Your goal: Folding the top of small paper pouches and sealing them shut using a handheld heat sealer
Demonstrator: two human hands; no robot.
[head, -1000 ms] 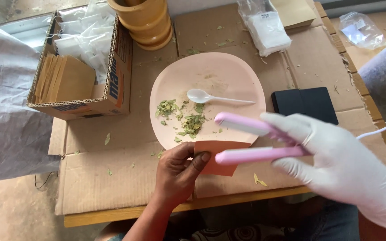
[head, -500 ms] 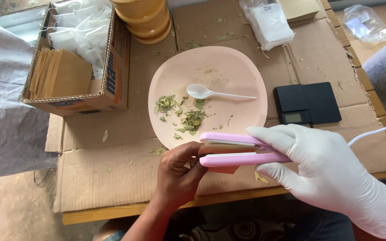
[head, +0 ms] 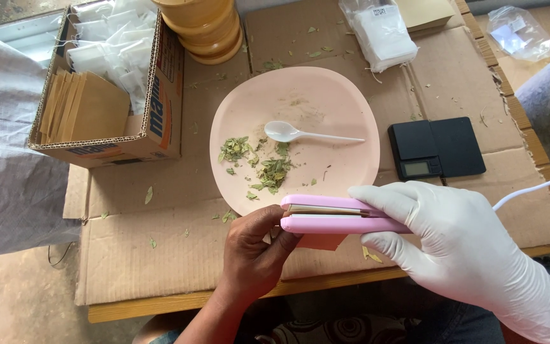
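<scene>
Head camera, looking down on a bench covered in flattened cardboard (head: 160,255): the person's gloved right hand (head: 459,245) squeezes a pink heat sealer (head: 332,215) shut across the top of a small brown paper sachet (head: 316,241), near the middle of the bench's front edge. The bare left hand (head: 253,251) pinches the sachet's left side between thumb and fingers, steadying it just below the closed bars. The two hands sit close together, both clamped on the same packet, one directly and one through the tool. A white cord (head: 529,188) trails from the sealer toward the right edge.

Just behind the hands, at the centre of the bench, a pink plate (head: 345,108) carries a scatter of dried green leaves (head: 268,169) and a white plastic spoon (head: 300,134). A black pocket scale (head: 437,148) lies to the plate's right. At the back left corner an open cardboard box (head: 160,121) holds brown sachets and white filter bags; a wooden mortar (head: 205,28) stands beside it. A clear bag of white pouches (head: 383,35) rests at the back.

Judging from the clamp, this sachet appears filled and in the act of being sealed; leaves left on the plate and the stock in the box suggest more packets remain.
</scene>
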